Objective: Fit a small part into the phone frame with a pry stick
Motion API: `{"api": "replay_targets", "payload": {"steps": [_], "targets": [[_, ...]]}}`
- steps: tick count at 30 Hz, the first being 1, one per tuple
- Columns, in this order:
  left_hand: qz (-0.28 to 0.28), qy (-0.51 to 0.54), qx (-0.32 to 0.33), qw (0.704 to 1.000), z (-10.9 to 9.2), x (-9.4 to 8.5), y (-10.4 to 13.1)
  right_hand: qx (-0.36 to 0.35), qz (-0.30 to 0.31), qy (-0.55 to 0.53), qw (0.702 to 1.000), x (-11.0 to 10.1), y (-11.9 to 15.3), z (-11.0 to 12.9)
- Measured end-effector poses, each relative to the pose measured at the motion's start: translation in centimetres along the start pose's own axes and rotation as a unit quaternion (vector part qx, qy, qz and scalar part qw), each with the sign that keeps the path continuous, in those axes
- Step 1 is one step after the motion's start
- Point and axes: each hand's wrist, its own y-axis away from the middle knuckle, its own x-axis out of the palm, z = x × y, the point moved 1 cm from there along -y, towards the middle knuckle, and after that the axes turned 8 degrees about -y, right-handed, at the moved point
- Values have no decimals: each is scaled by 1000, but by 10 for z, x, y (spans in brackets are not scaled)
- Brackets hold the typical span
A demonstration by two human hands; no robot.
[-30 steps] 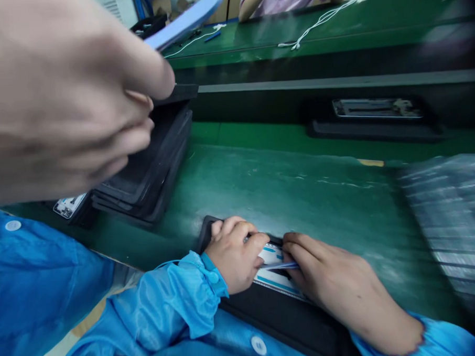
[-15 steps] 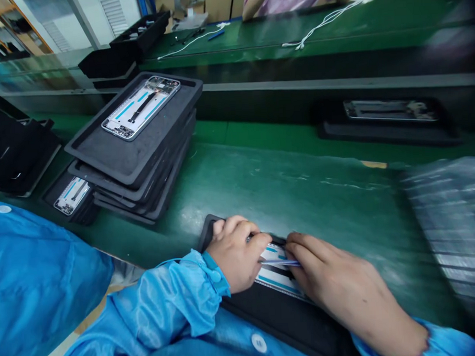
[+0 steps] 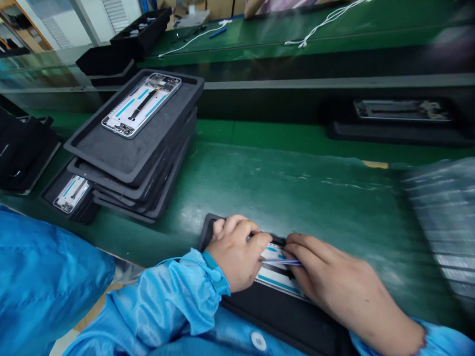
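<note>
A phone frame with white and blue strips lies in a black tray at the near edge of the green bench. My left hand is curled on the frame's far end. My right hand rests over the frame's right side and pinches a thin blue strip. The strip's other end reaches my left fingertips. Both my wrists come out of blue sleeves.
A stack of black trays at the left carries a phone frame. Another frame sits lower beside it. A tray with a frame rides the belt behind. Clear plastic wrap lies right. A co-worker's blue sleeve fills the left.
A large hand that hung over the tray stack a second ago has gone, and a tray with a phone frame now tops the stack. The belt tray drifted right. My hands barely shifted.
</note>
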Motion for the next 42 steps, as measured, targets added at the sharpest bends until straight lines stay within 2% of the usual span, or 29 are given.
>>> {"api": "replay_targets", "payload": {"steps": [5, 15, 22, 27, 31, 35, 42], "targets": [[4, 2, -2, 1000, -1, -1, 0, -9, -22, 6, 1000, 6, 7, -2], [4, -5, -3, 1000, -1, 0, 0, 31, -25, 11, 999, 7, 8, 7], [-5, -10, -1, 1000, -1, 3, -1, 73, 9, -37, 997, 5, 6, 2], [2, -10, -5, 1000, -1, 2, -1, 58, -13, -42, 997, 7, 14, -1], [4, -9, -5, 1000, -1, 1, -1, 34, -30, -5, 999, 9, 17, 5], [5, -8, -6, 1000, -2, 1, -1, 40, -37, 33, 998, 8, 15, 11], [4, -10, -11, 1000, -2, 3, -1, 34, -33, 10, 999, 3, 21, 8]]}}
